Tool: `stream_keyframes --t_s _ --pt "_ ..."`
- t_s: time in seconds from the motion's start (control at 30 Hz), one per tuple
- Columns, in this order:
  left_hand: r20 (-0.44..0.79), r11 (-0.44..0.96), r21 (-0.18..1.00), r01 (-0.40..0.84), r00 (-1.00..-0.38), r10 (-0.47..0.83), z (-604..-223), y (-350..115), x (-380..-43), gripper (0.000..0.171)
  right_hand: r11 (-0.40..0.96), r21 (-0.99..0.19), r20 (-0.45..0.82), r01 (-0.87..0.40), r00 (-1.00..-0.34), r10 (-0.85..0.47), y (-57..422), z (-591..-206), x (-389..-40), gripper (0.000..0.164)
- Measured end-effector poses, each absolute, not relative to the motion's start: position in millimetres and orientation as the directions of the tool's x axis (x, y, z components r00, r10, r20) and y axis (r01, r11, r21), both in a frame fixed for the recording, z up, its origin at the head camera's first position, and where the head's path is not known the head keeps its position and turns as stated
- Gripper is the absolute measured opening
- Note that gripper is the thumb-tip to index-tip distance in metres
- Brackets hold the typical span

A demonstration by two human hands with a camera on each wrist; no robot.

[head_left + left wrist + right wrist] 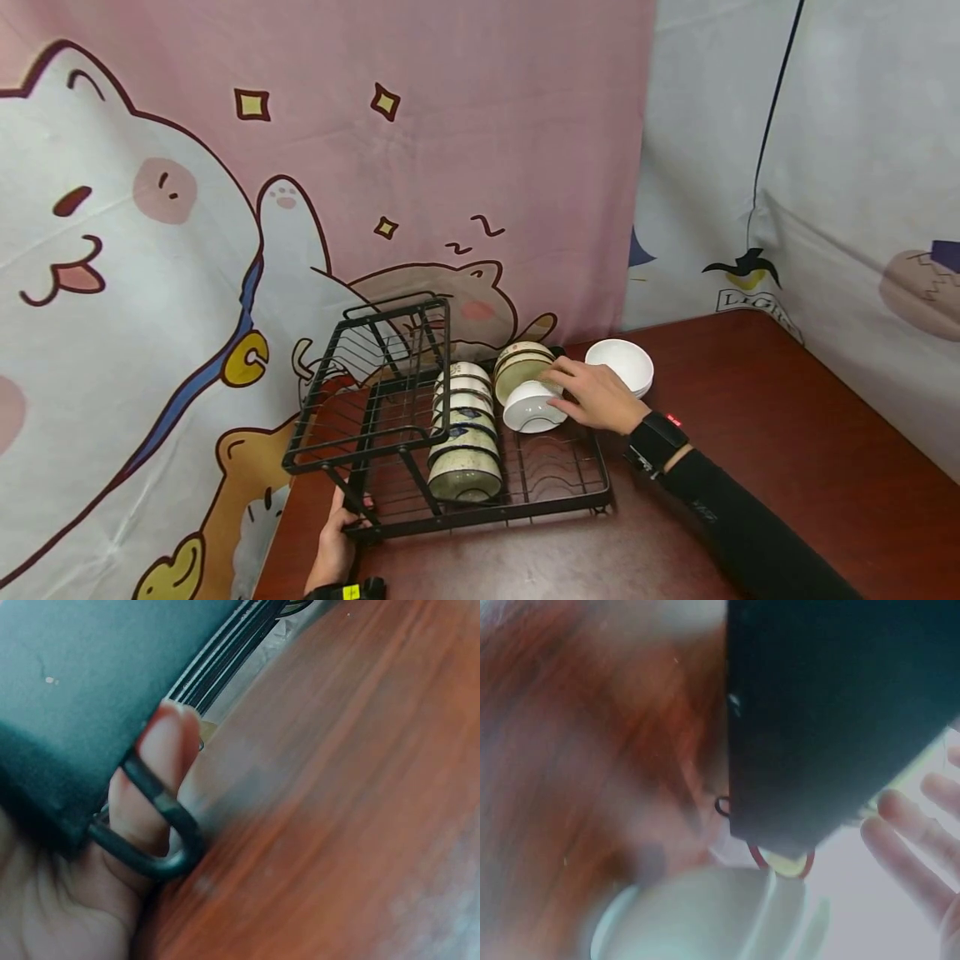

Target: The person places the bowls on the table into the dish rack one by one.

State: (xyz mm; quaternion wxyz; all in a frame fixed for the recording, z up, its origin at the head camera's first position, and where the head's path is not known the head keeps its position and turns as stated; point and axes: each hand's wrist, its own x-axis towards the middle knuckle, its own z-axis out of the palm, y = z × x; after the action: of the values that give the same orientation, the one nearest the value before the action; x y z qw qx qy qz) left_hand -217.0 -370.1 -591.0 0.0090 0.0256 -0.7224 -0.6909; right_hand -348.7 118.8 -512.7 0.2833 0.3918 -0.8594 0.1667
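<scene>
A black two-tier dish rack stands on the table. My left hand grips its near left corner, and in the left wrist view a finger lies against the dark frame beside a bent wire loop. My right hand is over the rack's right part, thumb and fingers spread at the edge of a tilted white bowl. In the right wrist view its fingers look fairly straight and apart. Patterned bowls stand in a row in the rack, with tan-rimmed bowls behind the white one.
More white bowls sit stacked on the table right of the rack. The reddish-brown tabletop extends to the right. Printed cloth hangs behind the table. The rack's raised upper tier overhangs its left side.
</scene>
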Motion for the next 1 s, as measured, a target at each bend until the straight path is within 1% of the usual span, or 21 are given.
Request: stream_keyframes --t_s 0.1,0.2,0.33,0.53,0.67,0.87,1.0 --pt "-0.020 0.059 0.998 -0.023 -0.999 -0.047 -591.4 -370.6 -217.0 0.064 0.661 -0.081 0.624 -0.746 -0.555 -0.549 128.1 -507.4 -348.9 0.041" --pt "-0.005 0.052 0.999 -0.008 -0.998 -0.056 -592.3 -370.4 -216.6 0.061 0.680 -0.098 0.632 -0.727 -0.573 -0.522 138.8 -503.8 -349.5 0.044" --pt "0.010 0.041 0.999 0.007 -0.997 -0.074 -593.2 -369.7 -217.3 0.056 0.718 -0.086 0.647 -0.691 -0.586 -0.487 153.4 -499.4 -350.9 0.045" --pt "-0.004 0.062 0.998 -0.009 -0.997 -0.080 -592.2 -369.5 -219.2 0.059 0.778 -0.127 0.657 -0.615 -0.640 -0.398 175.4 -494.0 -353.8 0.041" --pt "-0.020 0.055 0.998 -0.025 -0.997 -0.078 -591.7 -370.1 -219.8 0.059 0.793 -0.136 0.655 -0.594 -0.654 -0.378 185.5 -491.5 -354.7 0.041" --pt "-0.008 0.041 0.999 -0.010 -0.998 -0.054 -592.9 -371.9 -219.5 0.055 0.834 -0.155 0.651 -0.530 -0.690 -0.317 196.3 -493.0 -357.0 0.049" --pt "-0.002 0.029 1.000 -0.003 -0.999 -0.047 -592.3 -371.4 -218.7 0.054 0.853 -0.192 0.633 -0.485 -0.726 -0.270 203.8 -496.7 -361.4 0.066"
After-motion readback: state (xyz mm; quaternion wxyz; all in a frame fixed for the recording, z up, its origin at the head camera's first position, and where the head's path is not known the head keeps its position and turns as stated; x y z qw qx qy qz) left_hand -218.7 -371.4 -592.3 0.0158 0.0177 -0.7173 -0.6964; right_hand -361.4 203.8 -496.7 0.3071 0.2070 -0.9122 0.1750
